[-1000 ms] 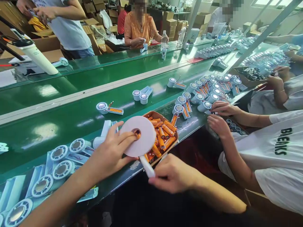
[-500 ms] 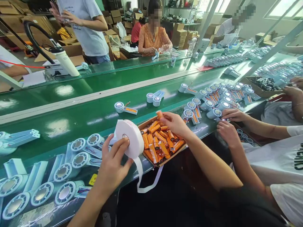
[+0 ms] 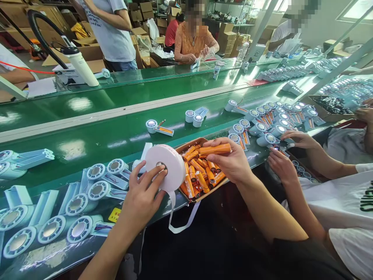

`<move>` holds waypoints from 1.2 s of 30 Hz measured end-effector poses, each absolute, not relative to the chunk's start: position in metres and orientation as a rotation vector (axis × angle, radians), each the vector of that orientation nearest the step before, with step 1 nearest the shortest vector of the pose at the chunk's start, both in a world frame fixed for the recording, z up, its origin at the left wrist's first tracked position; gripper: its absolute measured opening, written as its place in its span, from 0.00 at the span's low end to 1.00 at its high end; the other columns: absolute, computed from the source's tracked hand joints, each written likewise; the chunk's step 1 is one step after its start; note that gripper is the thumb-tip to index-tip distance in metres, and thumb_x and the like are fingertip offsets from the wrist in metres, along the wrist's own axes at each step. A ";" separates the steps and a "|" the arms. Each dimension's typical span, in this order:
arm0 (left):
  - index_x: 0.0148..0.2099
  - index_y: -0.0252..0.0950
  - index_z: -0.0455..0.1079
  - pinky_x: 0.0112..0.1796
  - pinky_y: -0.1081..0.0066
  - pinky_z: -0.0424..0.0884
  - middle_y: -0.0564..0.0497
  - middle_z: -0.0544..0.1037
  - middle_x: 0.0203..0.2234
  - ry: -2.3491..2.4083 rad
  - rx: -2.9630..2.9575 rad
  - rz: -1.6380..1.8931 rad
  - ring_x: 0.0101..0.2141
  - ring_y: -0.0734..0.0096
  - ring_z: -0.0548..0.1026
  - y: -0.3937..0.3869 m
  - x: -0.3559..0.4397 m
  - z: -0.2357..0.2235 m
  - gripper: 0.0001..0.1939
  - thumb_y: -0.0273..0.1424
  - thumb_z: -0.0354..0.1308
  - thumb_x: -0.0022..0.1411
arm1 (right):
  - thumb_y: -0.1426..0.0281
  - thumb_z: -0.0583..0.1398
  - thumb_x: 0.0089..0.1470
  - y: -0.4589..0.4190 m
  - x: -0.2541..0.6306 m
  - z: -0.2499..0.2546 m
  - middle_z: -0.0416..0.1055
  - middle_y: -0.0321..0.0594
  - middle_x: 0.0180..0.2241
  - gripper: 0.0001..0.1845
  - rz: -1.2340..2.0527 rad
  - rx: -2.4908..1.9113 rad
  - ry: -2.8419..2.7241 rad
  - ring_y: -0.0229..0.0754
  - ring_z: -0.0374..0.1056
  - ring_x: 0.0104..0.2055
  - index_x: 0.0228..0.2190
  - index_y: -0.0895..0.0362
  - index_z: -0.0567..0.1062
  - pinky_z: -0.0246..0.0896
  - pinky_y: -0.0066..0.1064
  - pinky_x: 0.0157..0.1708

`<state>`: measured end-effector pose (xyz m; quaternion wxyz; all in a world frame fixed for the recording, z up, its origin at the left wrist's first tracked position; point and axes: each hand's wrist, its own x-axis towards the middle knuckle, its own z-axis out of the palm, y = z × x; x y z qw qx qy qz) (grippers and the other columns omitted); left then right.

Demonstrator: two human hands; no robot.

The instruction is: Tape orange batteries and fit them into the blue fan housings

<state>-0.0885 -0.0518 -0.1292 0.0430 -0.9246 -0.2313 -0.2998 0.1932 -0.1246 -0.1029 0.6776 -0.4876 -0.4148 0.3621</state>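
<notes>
Orange cylinder [image 3: 214,149]: smooth, slim, glossy wrap with a pale highlight along its length; lies nearly level in the right hand [image 3: 236,163], above the carton [image 3: 209,194]. Right hand part closed, cylinder pinched between thumb and fingers, free end pointing left toward the roll. Roll of white tape [image 3: 175,165]: thick, flat-faced, small dark core. Left hand [image 3: 142,198] half curled around it, fingertips at the core, thumb down by the lower rim. Loose strip [image 3: 178,231] drops from the roll in a slack loop (dull white, one side shaded) between the two hands, then rises to the carton's near edge.

Hard to make out: the cylinder's right end, partly covered by fingers; any wires on it; where the strip ends by the carton. Part of the carton's right side is behind the right hand. Many more orange cylinders [image 3: 201,179] heaped in it, just below that hand, lower ones buried. Pale blue housings [image 3: 80,229] left of the left hand, some cut off at the frame edge.

Against half a second ago: cylinder then showed only a stub above the fingers, now nearly its full length; roll now turned more face-on. Strip hangs looped as before.
</notes>
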 end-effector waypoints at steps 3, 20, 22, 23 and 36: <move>0.61 0.40 0.74 0.53 0.53 0.74 0.44 0.83 0.50 -0.711 -2.807 -0.879 0.54 0.48 0.71 -0.057 -0.086 -0.128 0.26 0.24 0.67 0.61 | 0.58 0.81 0.41 -0.130 0.186 -0.102 0.83 0.36 0.39 0.29 0.693 -1.130 -0.886 0.48 0.81 0.41 0.34 0.50 0.69 0.81 0.43 0.43; 0.64 0.47 0.75 0.47 0.58 0.69 0.54 0.85 0.49 -0.558 -2.744 -0.769 0.37 0.58 0.69 -0.052 -0.083 -0.110 0.28 0.18 0.61 0.66 | 0.64 0.75 0.49 -0.141 0.171 -0.132 0.84 0.37 0.39 0.28 1.126 -1.215 -0.952 0.47 0.82 0.39 0.52 0.52 0.80 0.82 0.40 0.43; 0.65 0.48 0.74 0.47 0.58 0.69 0.54 0.85 0.49 -0.543 -2.731 -0.757 0.37 0.58 0.68 -0.049 -0.079 -0.105 0.29 0.19 0.61 0.67 | 0.66 0.75 0.49 -0.138 0.180 -0.125 0.84 0.37 0.37 0.24 1.137 -1.264 -1.025 0.48 0.82 0.39 0.49 0.53 0.83 0.82 0.41 0.44; 0.65 0.48 0.74 0.47 0.57 0.68 0.53 0.85 0.48 -0.560 -2.711 -0.772 0.38 0.58 0.69 -0.051 -0.075 -0.104 0.27 0.22 0.62 0.68 | 0.66 0.76 0.49 -0.136 0.179 -0.124 0.84 0.38 0.37 0.23 1.081 -1.251 -1.001 0.49 0.83 0.40 0.48 0.52 0.83 0.82 0.41 0.45; 0.52 0.38 0.81 0.48 0.54 0.65 0.44 0.84 0.43 -0.728 -2.941 -0.647 0.46 0.52 0.73 -0.056 -0.017 -0.115 0.26 0.48 0.75 0.58 | 0.60 0.68 0.62 -0.132 0.285 -0.130 0.81 0.38 0.51 0.08 0.317 -0.891 -0.342 0.43 0.76 0.60 0.41 0.50 0.82 0.76 0.36 0.57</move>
